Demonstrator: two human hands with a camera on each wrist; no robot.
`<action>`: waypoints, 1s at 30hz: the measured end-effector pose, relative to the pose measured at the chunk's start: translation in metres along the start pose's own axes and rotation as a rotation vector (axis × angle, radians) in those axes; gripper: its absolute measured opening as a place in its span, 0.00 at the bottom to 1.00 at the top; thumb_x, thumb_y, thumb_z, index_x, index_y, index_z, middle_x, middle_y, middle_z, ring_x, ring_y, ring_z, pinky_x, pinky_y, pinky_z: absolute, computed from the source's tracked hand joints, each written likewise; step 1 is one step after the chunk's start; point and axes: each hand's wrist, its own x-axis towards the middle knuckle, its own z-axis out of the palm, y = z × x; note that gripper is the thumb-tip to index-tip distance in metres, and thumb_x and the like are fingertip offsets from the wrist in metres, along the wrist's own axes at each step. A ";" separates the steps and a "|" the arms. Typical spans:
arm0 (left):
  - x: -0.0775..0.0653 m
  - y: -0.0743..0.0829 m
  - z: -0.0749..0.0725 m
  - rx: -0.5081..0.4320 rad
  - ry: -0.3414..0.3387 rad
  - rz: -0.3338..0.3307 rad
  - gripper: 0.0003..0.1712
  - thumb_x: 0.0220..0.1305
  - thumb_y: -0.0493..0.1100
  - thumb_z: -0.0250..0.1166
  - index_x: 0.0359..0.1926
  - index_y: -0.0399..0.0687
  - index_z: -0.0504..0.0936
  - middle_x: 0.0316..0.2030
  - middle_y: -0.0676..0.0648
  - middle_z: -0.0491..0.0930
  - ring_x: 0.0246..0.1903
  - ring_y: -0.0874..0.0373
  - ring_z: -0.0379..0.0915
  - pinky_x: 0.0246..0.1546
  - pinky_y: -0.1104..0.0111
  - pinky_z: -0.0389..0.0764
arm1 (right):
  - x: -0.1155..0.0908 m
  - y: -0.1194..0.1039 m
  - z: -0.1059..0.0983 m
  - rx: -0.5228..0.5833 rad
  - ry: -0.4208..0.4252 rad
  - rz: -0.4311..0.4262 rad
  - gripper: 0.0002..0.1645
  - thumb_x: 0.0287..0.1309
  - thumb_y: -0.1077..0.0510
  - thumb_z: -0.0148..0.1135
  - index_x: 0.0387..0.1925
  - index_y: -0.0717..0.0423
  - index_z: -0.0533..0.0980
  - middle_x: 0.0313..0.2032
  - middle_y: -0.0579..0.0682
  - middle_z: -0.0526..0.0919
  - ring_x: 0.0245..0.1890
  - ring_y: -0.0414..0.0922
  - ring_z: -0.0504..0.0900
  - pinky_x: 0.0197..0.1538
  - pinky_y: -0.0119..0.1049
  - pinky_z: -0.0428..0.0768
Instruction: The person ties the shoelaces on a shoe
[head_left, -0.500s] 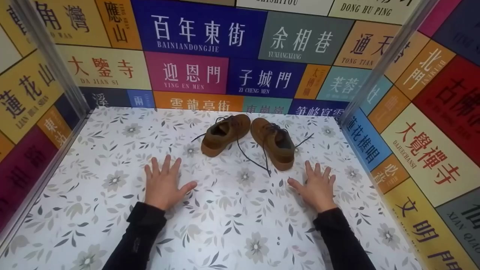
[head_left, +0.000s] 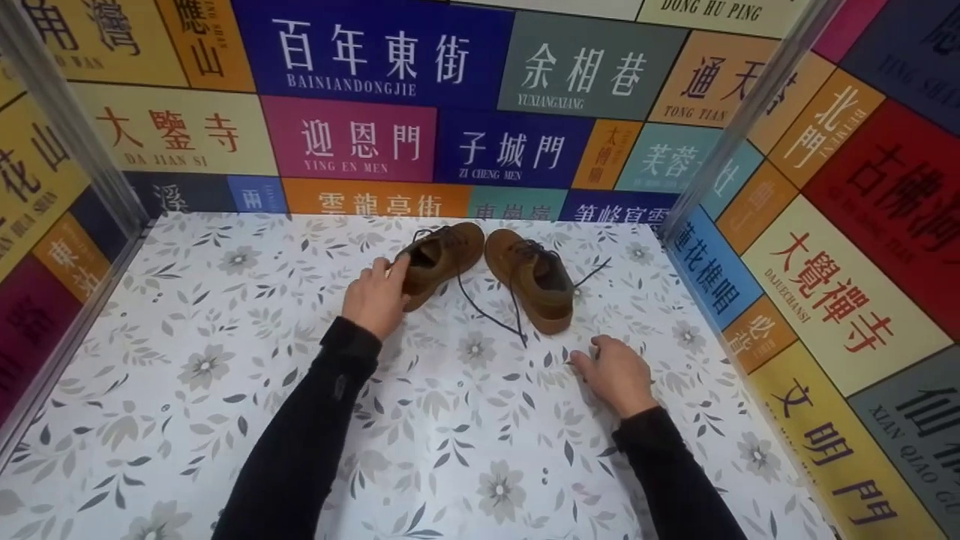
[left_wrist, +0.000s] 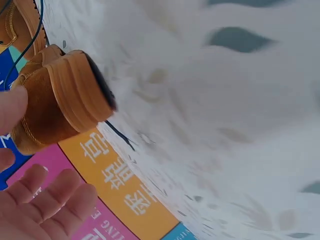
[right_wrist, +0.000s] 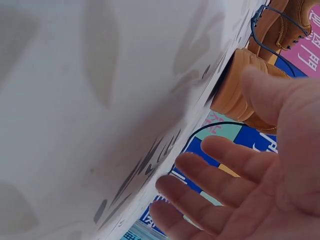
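Two brown lace-up shoes stand on the flowered white surface, toes close together and heels apart. At the heel of the left shoe [head_left: 442, 279] is my left hand [head_left: 375, 296]. In the left wrist view its thumb [left_wrist: 11, 107] overlaps that shoe's heel, while the other fingers are loosely bent with nothing between them; whether the hand touches the shoe I cannot tell. Lower right of the right shoe [head_left: 546, 304], my right hand [head_left: 616, 379] hovers or rests near the surface, apart from it. Its fingers [right_wrist: 220, 150] look relaxed and hold nothing. Dark laces trail loose from both shoes.
The floral surface [head_left: 285, 420] reaches back to a wall of colourful panels [head_left: 360, 142] with Chinese lettering. Similar panels line the right side [head_left: 817, 292] and the left. Metal corner posts [head_left: 750, 112] stand at the back corners.
My left hand has moved forward and right from the surface to the left shoe's heel. The right hand's fingers have bent more from their spread pose. The view has shifted slightly.
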 end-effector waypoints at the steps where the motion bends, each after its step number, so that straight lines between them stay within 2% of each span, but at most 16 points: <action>1: 0.003 0.002 0.003 0.020 0.020 0.006 0.33 0.67 0.44 0.66 0.70 0.47 0.69 0.55 0.32 0.74 0.42 0.35 0.77 0.34 0.47 0.81 | 0.000 -0.002 0.001 -0.004 -0.006 -0.001 0.38 0.66 0.35 0.58 0.64 0.59 0.73 0.55 0.59 0.83 0.55 0.60 0.81 0.57 0.58 0.76; 4: 0.006 0.005 0.010 0.065 0.084 0.012 0.20 0.72 0.38 0.57 0.63 0.42 0.75 0.51 0.30 0.74 0.39 0.34 0.76 0.30 0.47 0.80 | 0.001 -0.008 0.004 -0.008 -0.028 0.004 0.36 0.66 0.35 0.57 0.62 0.57 0.75 0.55 0.58 0.83 0.56 0.59 0.81 0.58 0.57 0.76; 7: 0.006 0.007 0.012 0.070 0.126 0.011 0.13 0.74 0.35 0.50 0.53 0.40 0.77 0.52 0.30 0.73 0.41 0.34 0.74 0.32 0.46 0.80 | 0.001 -0.010 0.004 -0.006 -0.042 0.013 0.35 0.66 0.34 0.58 0.61 0.56 0.76 0.56 0.57 0.82 0.57 0.59 0.80 0.59 0.57 0.75; 11: 0.002 0.012 0.008 0.076 0.119 0.047 0.09 0.73 0.38 0.57 0.48 0.40 0.80 0.58 0.35 0.73 0.46 0.35 0.73 0.38 0.46 0.79 | 0.001 -0.007 0.001 0.010 -0.039 0.019 0.34 0.66 0.34 0.57 0.60 0.55 0.76 0.56 0.58 0.82 0.57 0.58 0.80 0.59 0.57 0.75; 14: -0.007 0.021 0.002 0.079 0.080 0.099 0.10 0.70 0.43 0.63 0.46 0.41 0.81 0.54 0.40 0.79 0.42 0.39 0.76 0.37 0.49 0.80 | 0.001 -0.004 -0.004 0.021 -0.033 0.020 0.34 0.67 0.35 0.56 0.61 0.56 0.75 0.55 0.58 0.82 0.57 0.59 0.80 0.59 0.57 0.75; 17: -0.025 0.032 -0.004 0.065 0.035 0.143 0.09 0.68 0.44 0.65 0.43 0.42 0.81 0.43 0.42 0.81 0.33 0.43 0.78 0.32 0.53 0.80 | -0.001 -0.005 -0.007 0.022 -0.024 0.017 0.34 0.67 0.34 0.56 0.60 0.55 0.76 0.56 0.57 0.83 0.57 0.58 0.80 0.59 0.57 0.75; 20: -0.047 0.045 -0.012 0.047 0.026 0.173 0.10 0.67 0.44 0.66 0.39 0.41 0.79 0.36 0.42 0.80 0.28 0.45 0.77 0.29 0.55 0.79 | -0.003 -0.010 -0.008 0.023 -0.014 -0.008 0.33 0.67 0.34 0.56 0.60 0.54 0.77 0.56 0.56 0.83 0.58 0.58 0.80 0.59 0.57 0.76; 27: -0.097 0.070 -0.028 0.055 0.082 0.247 0.12 0.64 0.44 0.70 0.36 0.41 0.78 0.31 0.44 0.78 0.25 0.48 0.76 0.26 0.57 0.78 | -0.019 -0.037 -0.010 0.086 0.060 -0.179 0.29 0.65 0.36 0.60 0.53 0.53 0.81 0.50 0.54 0.87 0.52 0.55 0.84 0.53 0.53 0.80; 30: -0.115 0.078 -0.032 0.047 0.101 0.283 0.11 0.63 0.43 0.70 0.35 0.42 0.77 0.30 0.45 0.77 0.25 0.49 0.75 0.26 0.59 0.78 | -0.029 -0.058 -0.012 0.154 0.045 -0.252 0.25 0.65 0.36 0.62 0.50 0.50 0.83 0.47 0.50 0.88 0.49 0.51 0.86 0.53 0.50 0.81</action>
